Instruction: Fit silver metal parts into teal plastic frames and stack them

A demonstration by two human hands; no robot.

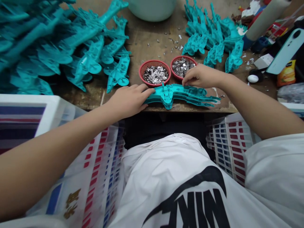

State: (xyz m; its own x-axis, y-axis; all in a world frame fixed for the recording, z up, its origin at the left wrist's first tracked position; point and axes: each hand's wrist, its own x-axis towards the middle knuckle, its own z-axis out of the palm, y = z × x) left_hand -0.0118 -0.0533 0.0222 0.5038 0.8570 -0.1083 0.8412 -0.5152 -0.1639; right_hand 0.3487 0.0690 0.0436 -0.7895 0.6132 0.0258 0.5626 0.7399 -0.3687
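A long teal plastic part lies near the table's front edge. My left hand is closed around its left end, thumb on the near side and fingers over the top. My right hand hovers at the far side of the part, beside the right basket, with fingertips pinched together; whether they hold a small piece is hidden. Behind the part stand two red baskets: the left basket and the right basket, both filled with small shiny metal clips.
A large heap of teal parts covers the left, a smaller pile the back right. A pale tub stands behind. Loose metal bits dot the tabletop. A phone lies far right; plastic crates flank my lap.
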